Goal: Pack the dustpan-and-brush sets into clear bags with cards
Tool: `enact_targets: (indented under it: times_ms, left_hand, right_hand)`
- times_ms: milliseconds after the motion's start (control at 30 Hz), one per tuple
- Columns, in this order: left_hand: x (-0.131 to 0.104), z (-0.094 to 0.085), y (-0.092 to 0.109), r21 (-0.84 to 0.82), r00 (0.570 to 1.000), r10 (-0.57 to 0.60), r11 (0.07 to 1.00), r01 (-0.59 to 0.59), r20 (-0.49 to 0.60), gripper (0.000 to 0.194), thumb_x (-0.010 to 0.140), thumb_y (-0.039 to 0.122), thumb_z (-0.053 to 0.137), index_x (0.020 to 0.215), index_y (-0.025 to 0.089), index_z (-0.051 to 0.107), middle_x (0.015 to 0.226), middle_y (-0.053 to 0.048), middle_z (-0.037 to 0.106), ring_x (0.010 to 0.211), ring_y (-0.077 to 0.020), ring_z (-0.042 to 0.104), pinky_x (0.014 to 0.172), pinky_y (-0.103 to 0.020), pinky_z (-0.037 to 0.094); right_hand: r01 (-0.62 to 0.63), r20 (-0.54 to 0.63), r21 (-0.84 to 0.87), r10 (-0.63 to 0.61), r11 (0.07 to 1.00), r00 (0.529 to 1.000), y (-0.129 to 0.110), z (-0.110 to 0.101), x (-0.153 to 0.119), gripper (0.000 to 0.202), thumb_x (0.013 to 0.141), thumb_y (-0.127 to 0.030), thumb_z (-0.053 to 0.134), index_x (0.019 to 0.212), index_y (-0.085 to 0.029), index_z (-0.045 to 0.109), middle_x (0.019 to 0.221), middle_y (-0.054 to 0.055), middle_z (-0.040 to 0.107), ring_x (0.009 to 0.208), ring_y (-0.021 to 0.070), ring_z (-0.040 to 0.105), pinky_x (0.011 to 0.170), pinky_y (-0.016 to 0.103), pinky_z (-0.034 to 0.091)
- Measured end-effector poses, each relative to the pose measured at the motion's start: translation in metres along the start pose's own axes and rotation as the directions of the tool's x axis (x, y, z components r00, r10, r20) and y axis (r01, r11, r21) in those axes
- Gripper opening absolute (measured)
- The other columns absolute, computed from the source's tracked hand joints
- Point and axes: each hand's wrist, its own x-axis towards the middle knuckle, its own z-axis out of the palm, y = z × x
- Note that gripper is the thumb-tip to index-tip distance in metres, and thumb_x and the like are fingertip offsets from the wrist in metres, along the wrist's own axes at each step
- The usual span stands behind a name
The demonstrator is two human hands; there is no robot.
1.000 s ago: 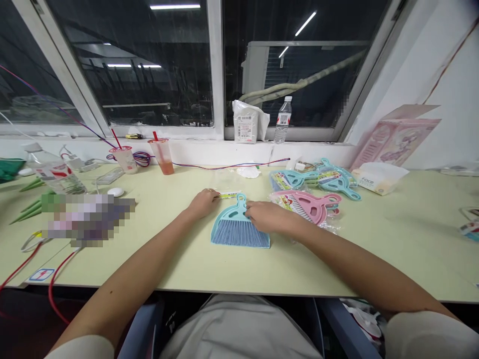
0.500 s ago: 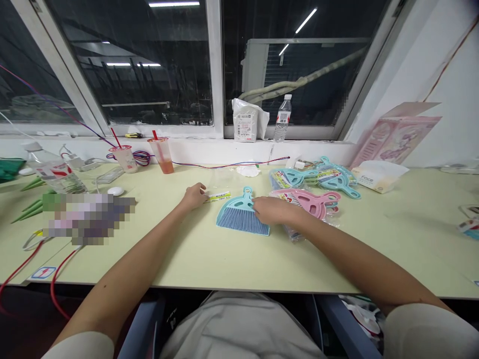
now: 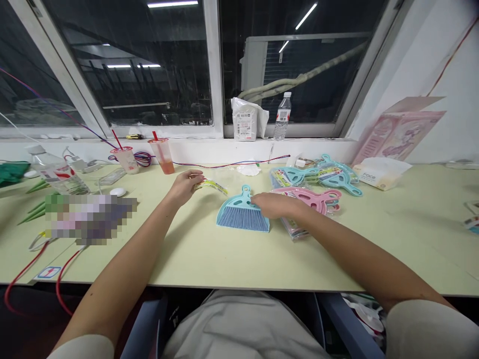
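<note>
My left hand (image 3: 184,187) is closed on one end of a yellow-green printed label strip (image 3: 214,186), which bends up off the table. Just right of it lies a light-blue dustpan (image 3: 224,205) with a grey-blue bristled brush (image 3: 243,219) set in it, handle pointing away from me. My right hand (image 3: 272,205) grips the right side of this dustpan set, its fingertips partly hidden. Beyond that hand are pink dustpan sets (image 3: 318,199) in clear wrapping, and behind them several light-blue wrapped dustpan sets (image 3: 295,175).
Two drink cups with straws (image 3: 162,155) stand at the back left. A water bottle (image 3: 283,117) and a white package (image 3: 245,119) sit on the sill. A tissue pack (image 3: 381,173) and a pink box (image 3: 402,134) are at the right. Red cables (image 3: 62,271) hang over the front edge.
My left hand has risen and moved slightly left with the label strip, which was flat and now curves. My right hand has stayed at the dustpan set.
</note>
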Motion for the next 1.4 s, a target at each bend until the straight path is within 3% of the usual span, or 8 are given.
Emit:
enact_targets:
  times_ms: [167, 367, 467, 567, 733, 900, 1133, 1400]
  left_hand:
    - [-0.035, 0.051, -0.004, 0.138, 0.968, -0.036, 0.99, 0.001, 0.248, 0.03, 0.066, 0.024, 0.081, 0.092, 0.016, 0.068, 0.084, -0.005, 0.07, 0.077, -0.0163, 0.067, 0.07, -0.028, 0.054]
    - [-0.065, 0.084, -0.022, 0.509, 0.962, 0.055, 0.84, -0.189, 0.268, 0.009, 0.075, 0.024, 0.064, 0.083, 0.019, 0.067, 0.075, -0.002, 0.067, 0.072, -0.0166, 0.063, 0.06, -0.027, 0.049]
    - [-0.068, 0.084, -0.02, 0.576, 0.957, 0.108, 0.779, -0.249, 0.268, 0.01, 0.076, 0.022, 0.061, 0.083, 0.02, 0.069, 0.08, -0.002, 0.07, 0.077, -0.0173, 0.064, 0.066, -0.027, 0.05]
    - [-0.067, 0.081, -0.017, 0.643, 0.961, 0.09, 0.727, -0.243, 0.262, 0.009, 0.076, 0.024, 0.064, 0.082, 0.021, 0.07, 0.081, -0.002, 0.072, 0.079, -0.0187, 0.065, 0.07, -0.029, 0.051]
    - [-0.063, 0.078, -0.02, 0.713, 0.964, 0.07, 0.66, -0.238, 0.257, 0.009, 0.075, 0.024, 0.065, 0.082, 0.022, 0.071, 0.082, -0.001, 0.073, 0.079, -0.0189, 0.067, 0.074, -0.03, 0.051]
    - [-0.064, 0.078, -0.021, 0.733, 0.958, 0.046, 0.634, -0.248, 0.285, 0.008, 0.077, 0.024, 0.065, 0.082, 0.023, 0.072, 0.083, -0.001, 0.075, 0.081, -0.0195, 0.067, 0.077, -0.031, 0.05]
    - [-0.064, 0.08, -0.022, 0.759, 0.962, 0.049, 0.605, -0.241, 0.267, 0.006, 0.078, 0.025, 0.067, 0.081, 0.023, 0.071, 0.083, 0.0, 0.076, 0.083, -0.0202, 0.068, 0.08, -0.033, 0.049]
    - [-0.062, 0.081, -0.027, 0.769, 0.96, 0.058, 0.587, -0.254, 0.273, 0.003, 0.079, 0.023, 0.067, 0.079, 0.023, 0.07, 0.082, 0.0, 0.076, 0.083, -0.0203, 0.069, 0.09, -0.036, 0.045]
  right_hand:
    - [-0.029, -0.014, 0.108, 0.031, 0.994, 0.999, 0.017, -0.002, 0.005, 0.046, 0.083, -0.011, 0.062, 0.128, -0.019, 0.06, 0.118, 0.013, 0.071, 0.093, 0.024, 0.07, 0.075, 0.027, 0.047]
    - [0.062, -0.121, 0.405, -0.014, 0.912, 0.993, 0.035, -0.003, 0.013, 0.058, 0.081, 0.001, 0.049, 0.136, -0.018, 0.055, 0.134, 0.011, 0.067, 0.117, 0.0202, 0.064, 0.084, 0.024, 0.048]
    - [0.07, -0.199, 0.389, 0.009, 0.919, 0.98, 0.03, -0.009, 0.01, 0.043, 0.084, -0.004, 0.051, 0.123, -0.016, 0.065, 0.119, 0.011, 0.072, 0.105, 0.0198, 0.066, 0.082, 0.025, 0.047]
    - [0.086, -0.168, 0.309, -0.035, 0.947, 0.985, 0.015, -0.016, -0.001, 0.028, 0.09, -0.018, 0.053, 0.112, -0.019, 0.072, 0.105, 0.008, 0.074, 0.087, 0.0189, 0.067, 0.073, 0.025, 0.046]
    - [0.078, -0.085, 0.072, -0.072, 0.994, 0.994, -0.012, -0.015, -0.015, 0.032, 0.087, -0.027, 0.062, 0.116, -0.02, 0.073, 0.118, 0.012, 0.069, 0.097, 0.0231, 0.066, 0.07, 0.026, 0.044]
    - [0.007, -0.017, -0.058, -0.008, 0.998, 1.0, -0.027, -0.01, -0.017, 0.028, 0.087, -0.023, 0.064, 0.113, -0.017, 0.073, 0.105, 0.014, 0.07, 0.094, 0.0249, 0.068, 0.071, 0.027, 0.045]
    - [0.027, -0.013, -0.062, -0.028, 0.998, 1.0, -0.032, -0.008, -0.02, 0.028, 0.09, -0.032, 0.064, 0.113, -0.019, 0.073, 0.103, 0.014, 0.07, 0.093, 0.0256, 0.068, 0.073, 0.028, 0.046]
    - [0.018, 0.012, -0.057, -0.018, 0.998, 1.0, -0.032, -0.007, -0.019, 0.031, 0.087, -0.023, 0.066, 0.117, -0.021, 0.072, 0.104, 0.013, 0.07, 0.092, 0.0254, 0.068, 0.074, 0.029, 0.046]
